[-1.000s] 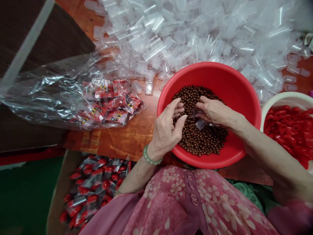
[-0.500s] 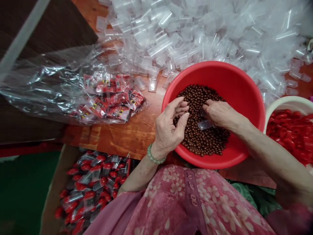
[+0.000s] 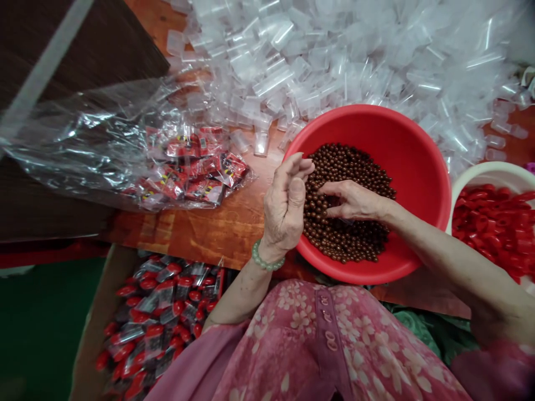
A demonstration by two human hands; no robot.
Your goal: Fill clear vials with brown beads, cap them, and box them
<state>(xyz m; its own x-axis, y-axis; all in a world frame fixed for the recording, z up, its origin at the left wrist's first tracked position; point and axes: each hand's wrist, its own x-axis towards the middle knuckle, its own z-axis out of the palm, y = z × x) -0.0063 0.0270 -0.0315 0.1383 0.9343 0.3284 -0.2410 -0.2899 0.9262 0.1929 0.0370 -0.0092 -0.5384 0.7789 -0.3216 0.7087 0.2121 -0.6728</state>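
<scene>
In the head view, my right hand point(image 3: 355, 201) reaches into a red basin point(image 3: 422, 161). Its thumb and forefinger are spread against small brown beads point(image 3: 346, 167) heaped inside. A sliver of a clear plastic container point(image 3: 346, 221) shows beneath this hand; most of it is covered. At the basin's left rim, my left hand point(image 3: 285, 206) is raised and cupped, fingers apart and thumb upright. Nothing shows in it, though its palm is partly hidden. A green bead bracelet point(image 3: 267, 259) circles the left wrist.
Many clear plastic containers point(image 3: 276, 78) pile up behind the basin. Red packets point(image 3: 204, 167) lie in a clear bag at left. A white bowl point(image 3: 463, 181) of red parts point(image 3: 497, 228) stands at right. Below left, a cardboard box point(image 3: 94, 317) holds red-capped clear containers point(image 3: 154, 334).
My right hand has moved left over the beads, and its fingers have spread. My left hand has turned more upright. The clear container is now mostly covered by the right hand.
</scene>
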